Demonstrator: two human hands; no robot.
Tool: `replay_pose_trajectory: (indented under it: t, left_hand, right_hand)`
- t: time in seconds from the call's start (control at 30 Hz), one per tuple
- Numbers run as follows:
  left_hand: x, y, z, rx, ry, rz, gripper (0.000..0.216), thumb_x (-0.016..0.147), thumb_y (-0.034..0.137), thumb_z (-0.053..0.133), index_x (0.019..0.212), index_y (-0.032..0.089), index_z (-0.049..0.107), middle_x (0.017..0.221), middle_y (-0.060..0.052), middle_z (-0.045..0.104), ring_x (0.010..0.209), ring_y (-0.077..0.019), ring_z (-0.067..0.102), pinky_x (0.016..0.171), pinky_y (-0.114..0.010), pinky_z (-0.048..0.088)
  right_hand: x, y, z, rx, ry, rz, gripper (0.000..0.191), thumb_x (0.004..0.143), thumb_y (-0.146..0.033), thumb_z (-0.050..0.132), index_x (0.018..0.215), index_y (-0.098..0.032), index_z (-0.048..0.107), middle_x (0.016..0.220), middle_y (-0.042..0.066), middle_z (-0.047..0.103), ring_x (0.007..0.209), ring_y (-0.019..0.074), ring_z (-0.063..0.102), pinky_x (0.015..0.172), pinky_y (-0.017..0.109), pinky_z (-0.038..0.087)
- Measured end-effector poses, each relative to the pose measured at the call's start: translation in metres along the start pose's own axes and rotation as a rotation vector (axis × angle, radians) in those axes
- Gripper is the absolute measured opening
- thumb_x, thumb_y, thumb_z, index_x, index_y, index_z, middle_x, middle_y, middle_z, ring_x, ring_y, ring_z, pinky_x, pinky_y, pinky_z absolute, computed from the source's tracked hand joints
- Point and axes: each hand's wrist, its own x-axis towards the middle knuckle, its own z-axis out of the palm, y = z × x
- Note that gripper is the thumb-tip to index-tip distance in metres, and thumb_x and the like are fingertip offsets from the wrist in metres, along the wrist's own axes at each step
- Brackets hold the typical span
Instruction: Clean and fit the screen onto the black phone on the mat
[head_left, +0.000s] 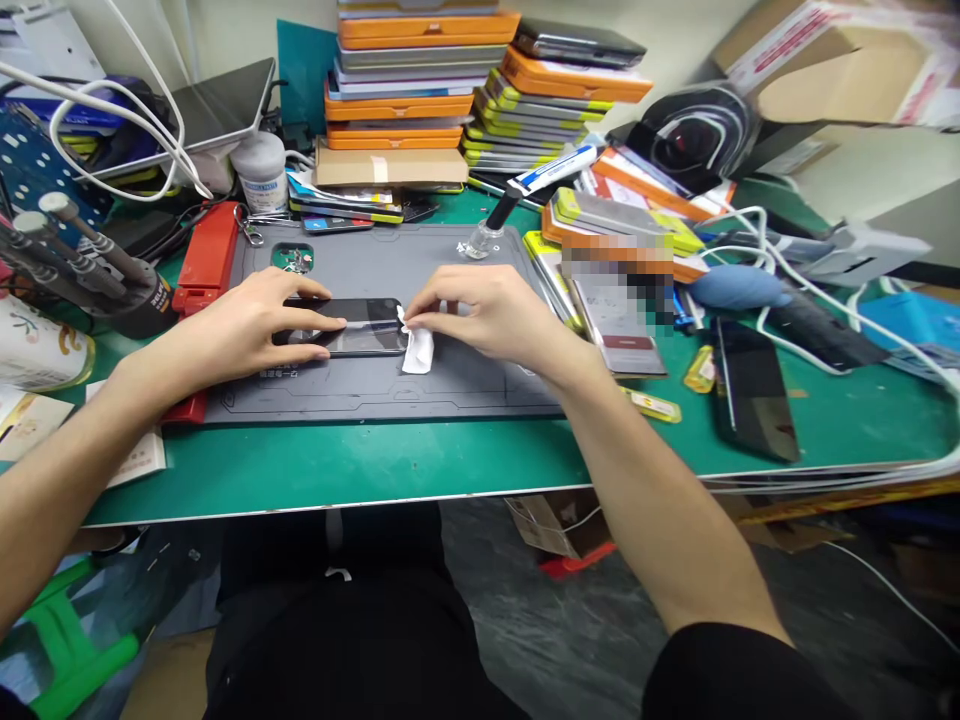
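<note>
A black smartphone (367,327) lies lengthwise on the grey work mat (360,395). My left hand (262,325) steadies its left half, with the thumb at the near edge and the other fingers across the glass and far edge. At the phone's right end, my right hand (472,315) pinches a crumpled white tissue (418,352). The tissue touches that end and hangs down onto the mat. Behind my right hand stands a small clear bottle (484,238) with a black cap. A green patch with small metal parts (292,258) is just beyond my left hand.
Orange and yellow-edged cases (405,105) are stacked at the back. A red holder (206,260) and a screwdriver stand (139,300) are at the left. On the right lie boxed items (622,320), another black phone (754,390) and white cables. The green table's front edge (337,508) is near me.
</note>
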Motion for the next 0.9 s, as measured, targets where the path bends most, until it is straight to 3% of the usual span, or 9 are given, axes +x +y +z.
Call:
replay_pose_trajectory:
  t: [0.17, 0.47, 0.9]
  left_hand:
    - [0.000, 0.001, 0.001, -0.010, -0.008, -0.024, 0.055, 0.112, 0.073, 0.060, 0.146, 0.037, 0.084, 0.155, -0.014, 0.074, 0.139, -0.0356, 0.068, 0.126, -0.058, 0.053]
    - [0.002, 0.003, 0.002, -0.042, -0.013, -0.040, 0.053, 0.112, 0.072, 0.061, 0.144, 0.037, 0.085, 0.154, -0.013, 0.074, 0.140, -0.0348, 0.067, 0.127, -0.057, 0.051]
    - [0.002, 0.006, 0.002, -0.070, -0.012, -0.067, 0.053, 0.111, 0.073, 0.062, 0.142, 0.038, 0.086, 0.153, -0.012, 0.075, 0.140, -0.0351, 0.067, 0.129, -0.057, 0.050]
  right_hand:
    - [-0.001, 0.001, 0.007, 0.072, -0.016, -0.042, 0.027, 0.112, -0.042, 0.071, 0.096, -0.026, 0.086, 0.104, 0.007, 0.087, 0.099, 0.0255, 0.080, 0.093, 0.043, 0.061]
    - [-0.007, 0.000, -0.006, 0.065, -0.138, -0.073, 0.029, 0.114, -0.043, 0.067, 0.109, -0.030, 0.093, 0.111, 0.007, 0.088, 0.104, 0.0278, 0.082, 0.096, 0.046, 0.065]
    - [-0.010, -0.009, -0.013, 0.017, -0.214, -0.084, 0.033, 0.115, -0.041, 0.062, 0.106, -0.036, 0.093, 0.114, 0.003, 0.088, 0.106, 0.0274, 0.082, 0.099, 0.046, 0.065]
